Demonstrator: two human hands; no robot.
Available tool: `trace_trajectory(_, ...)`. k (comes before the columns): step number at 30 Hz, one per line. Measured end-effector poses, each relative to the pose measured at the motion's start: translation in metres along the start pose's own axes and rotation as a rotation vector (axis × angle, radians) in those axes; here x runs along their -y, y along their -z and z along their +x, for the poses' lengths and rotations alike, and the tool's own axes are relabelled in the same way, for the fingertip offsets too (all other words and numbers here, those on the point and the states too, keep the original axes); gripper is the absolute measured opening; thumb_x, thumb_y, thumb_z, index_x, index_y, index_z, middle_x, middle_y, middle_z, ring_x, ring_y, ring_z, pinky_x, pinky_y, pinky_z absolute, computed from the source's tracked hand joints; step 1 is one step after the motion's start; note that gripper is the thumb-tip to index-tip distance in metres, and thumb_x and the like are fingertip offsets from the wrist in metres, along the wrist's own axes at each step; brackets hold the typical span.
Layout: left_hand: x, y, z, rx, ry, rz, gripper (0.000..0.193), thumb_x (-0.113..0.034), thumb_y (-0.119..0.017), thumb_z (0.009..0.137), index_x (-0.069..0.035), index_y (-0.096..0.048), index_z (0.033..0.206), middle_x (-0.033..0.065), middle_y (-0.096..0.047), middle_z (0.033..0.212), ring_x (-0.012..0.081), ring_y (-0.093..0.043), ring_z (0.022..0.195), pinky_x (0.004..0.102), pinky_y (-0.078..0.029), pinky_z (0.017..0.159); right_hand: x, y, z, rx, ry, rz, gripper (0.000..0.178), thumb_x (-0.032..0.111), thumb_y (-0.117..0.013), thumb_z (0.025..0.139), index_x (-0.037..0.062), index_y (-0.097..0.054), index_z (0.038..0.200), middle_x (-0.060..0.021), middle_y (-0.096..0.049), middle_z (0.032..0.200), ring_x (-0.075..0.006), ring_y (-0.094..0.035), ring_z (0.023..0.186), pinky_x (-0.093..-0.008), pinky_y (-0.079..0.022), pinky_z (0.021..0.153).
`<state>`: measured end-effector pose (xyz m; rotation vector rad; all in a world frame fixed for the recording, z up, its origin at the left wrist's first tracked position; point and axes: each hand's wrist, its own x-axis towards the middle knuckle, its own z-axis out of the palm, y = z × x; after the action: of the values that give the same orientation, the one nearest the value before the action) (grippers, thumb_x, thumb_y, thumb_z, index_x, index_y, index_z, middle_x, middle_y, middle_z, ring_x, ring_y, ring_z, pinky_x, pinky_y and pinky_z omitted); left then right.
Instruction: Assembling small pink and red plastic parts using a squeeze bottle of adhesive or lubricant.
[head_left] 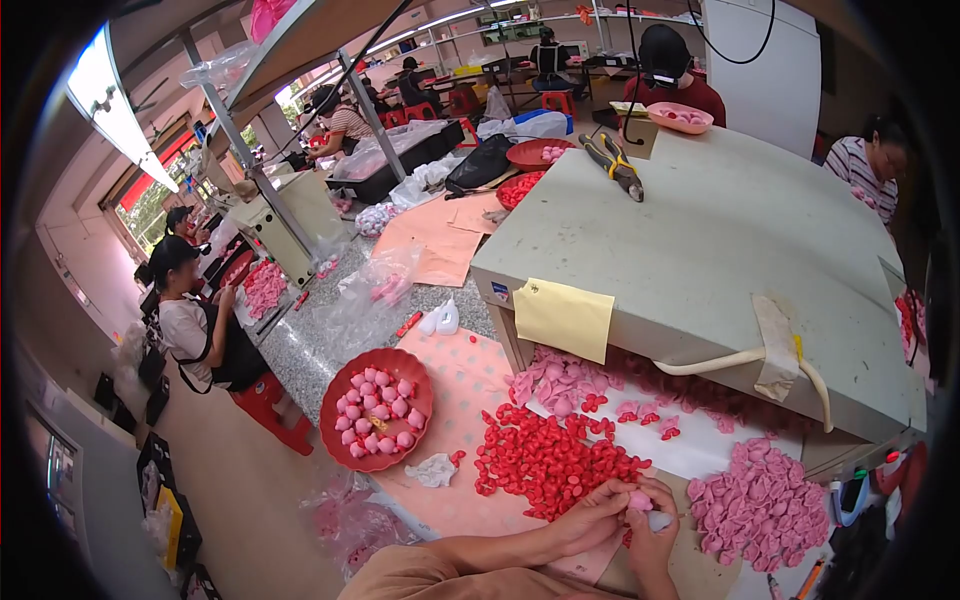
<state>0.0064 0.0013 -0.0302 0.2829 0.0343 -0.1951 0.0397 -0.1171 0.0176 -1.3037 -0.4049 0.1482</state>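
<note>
A small pink piece (639, 500) is pinched between the fingertips of the left hand (592, 518) and right hand (655, 534), held together on the near side. Red pieces (545, 462) are heaped just left, pink pieces (758, 505) right; a red bowl (424, 386) is positioned farther left.

The grey machine (700, 230) looks like smooth, matt painted metal, with matt yellow paper (565, 322) on its front. Left of it are a glossy plastic bowl (424, 383) and a speckled, stone-like surface (292, 347); before it, glossy red pieces (550, 455) and matt pink pieces (757, 503).
</note>
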Motion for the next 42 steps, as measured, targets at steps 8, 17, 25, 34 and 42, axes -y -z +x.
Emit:
trace_trajectory(8, 0.001, -0.003, 0.0, -0.013, -0.005, -0.013, 0.01, -0.015, -0.052, 0.091, -0.012, -0.056, 0.1, 0.0013, -0.053, 0.11, 0.0143, -0.047, 0.108, 0.0328, -0.038, 0.095, 0.002, -0.001, -0.001, -0.02, -0.034, 0.02, 0.03, 0.008, -0.062, 0.077, 0.0009, -0.052, 0.105, -0.013, -0.05, 0.116, -0.0204, -0.047, 0.109, -0.0342, -0.035, 0.096)
trace_trajectory(17, 0.0, -0.003, 0.001, -0.015, -0.002, -0.02, 0.01, -0.014, -0.054, 0.09, -0.013, -0.057, 0.099, 0.0014, -0.054, 0.109, 0.0141, -0.049, 0.106, 0.032, -0.038, 0.095, -0.001, 0.001, 0.0, -0.005, -0.009, -0.002, 0.029, 0.003, -0.058, 0.076, 0.0018, -0.052, 0.104, -0.0129, -0.049, 0.116, -0.0201, -0.047, 0.108, -0.0338, -0.035, 0.096)
trace_trajectory(25, 0.001, -0.002, 0.0, 0.02, -0.012, -0.034, 0.013, -0.014, -0.054, 0.089, -0.013, -0.059, 0.102, 0.0026, -0.054, 0.109, 0.0145, -0.048, 0.106, 0.0304, -0.037, 0.094, 0.0, -0.001, -0.001, -0.011, 0.008, -0.011, 0.03, 0.001, -0.057, 0.075, 0.0021, -0.053, 0.105, -0.0126, -0.049, 0.116, -0.0199, -0.047, 0.108, -0.0337, -0.035, 0.096)
trace_trajectory(34, -0.002, -0.011, -0.001, 0.024, -0.008, -0.028, 0.016, -0.014, -0.053, 0.09, -0.015, -0.059, 0.105, 0.003, -0.055, 0.109, 0.0144, -0.049, 0.106, 0.0294, -0.037, 0.093, -0.002, -0.001, -0.001, -0.029, -0.014, 0.006, 0.031, -0.001, -0.057, 0.074, 0.0024, -0.053, 0.105, -0.0127, -0.048, 0.117, -0.0196, -0.047, 0.109, -0.0332, -0.036, 0.096)
trace_trajectory(42, -0.003, -0.014, -0.002, 0.003, 0.006, -0.035, 0.016, -0.014, -0.053, 0.09, -0.013, -0.057, 0.105, 0.0028, -0.054, 0.109, 0.0137, -0.049, 0.104, 0.0289, -0.037, 0.093, -0.004, 0.002, -0.001, -0.01, -0.02, 0.022, 0.03, 0.0, -0.058, 0.075, 0.0026, -0.053, 0.105, -0.0126, -0.048, 0.117, -0.0196, -0.047, 0.109, -0.0334, -0.036, 0.096)
